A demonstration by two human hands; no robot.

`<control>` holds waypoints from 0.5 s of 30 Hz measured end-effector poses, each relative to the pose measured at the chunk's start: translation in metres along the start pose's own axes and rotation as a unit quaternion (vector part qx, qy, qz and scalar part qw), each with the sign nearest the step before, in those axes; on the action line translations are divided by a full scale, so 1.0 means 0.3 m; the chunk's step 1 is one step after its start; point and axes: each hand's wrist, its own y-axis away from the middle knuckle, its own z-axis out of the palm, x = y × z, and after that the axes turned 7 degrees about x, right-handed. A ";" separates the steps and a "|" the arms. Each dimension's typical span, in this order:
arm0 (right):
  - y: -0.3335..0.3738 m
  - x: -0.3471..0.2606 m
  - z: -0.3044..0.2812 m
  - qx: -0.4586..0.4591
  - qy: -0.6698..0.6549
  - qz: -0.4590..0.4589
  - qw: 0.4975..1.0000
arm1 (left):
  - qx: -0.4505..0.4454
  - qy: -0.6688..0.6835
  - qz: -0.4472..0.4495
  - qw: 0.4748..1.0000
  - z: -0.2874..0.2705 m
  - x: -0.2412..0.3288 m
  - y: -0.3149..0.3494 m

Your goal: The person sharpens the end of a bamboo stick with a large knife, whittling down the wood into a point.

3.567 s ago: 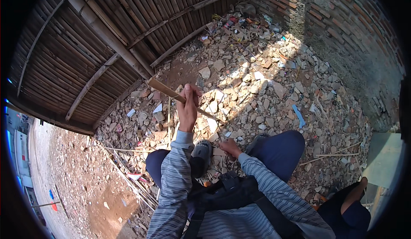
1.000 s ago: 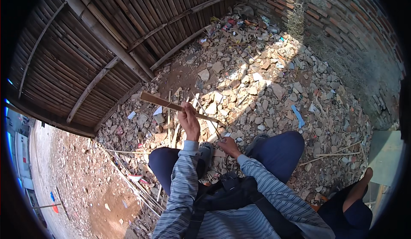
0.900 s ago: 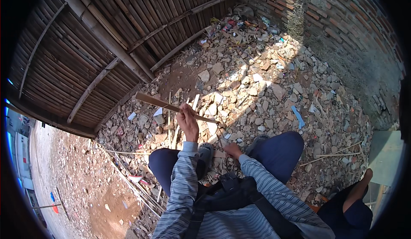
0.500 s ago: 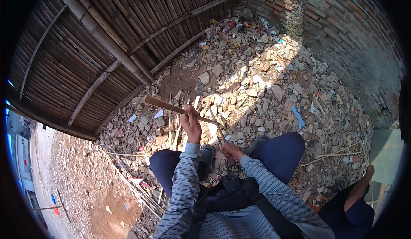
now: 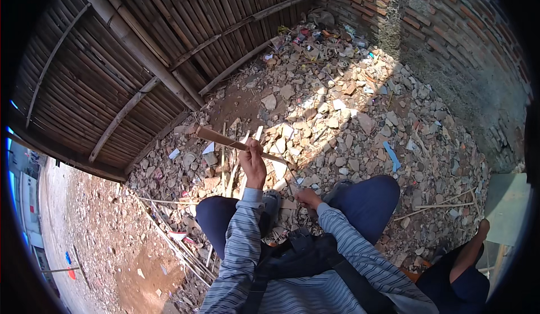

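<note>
My left hand (image 5: pixel 252 165) is closed around the middle of a flat bamboo strip (image 5: pixel 216 138). The strip slants from a broad end on the upper left down to a narrow end on the right. Lower and to the right, my right hand (image 5: pixel 307 197) grips what looks like a knife (image 5: pixel 293 179), its thin blade pointing up and left. The blade's far end meets or lies very close to the strip's right end; exact contact cannot be made out. The fist hides most of the handle. Both hands are in front of my bent knees.
Stones and broken rubble (image 5: pixel 332 120) cover the ground, with thin bamboo pieces (image 5: pixel 224 165) beyond my feet. A slatted bamboo wall (image 5: pixel 135 50) stands at the left, a brick wall (image 5: pixel 461 50) at the right. At lower right a person's bare arm (image 5: pixel 471 252) shows.
The knife blade has turned, its tip dropping from above the strip to the strip's right end. My left hand and the bamboo strip have shifted slightly right.
</note>
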 end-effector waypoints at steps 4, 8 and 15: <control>0.068 -0.075 0.028 -0.198 -0.351 0.140 0.904 | 0.020 0.005 -0.009 1.000 -0.009 0.022 -0.007; 0.113 -0.115 0.050 -0.143 -0.273 0.049 0.950 | 0.017 0.032 -0.007 0.999 0.001 0.019 0.001; 0.047 -0.023 0.058 0.120 0.112 -0.219 0.962 | 0.040 -0.007 0.016 0.999 0.000 0.012 -0.018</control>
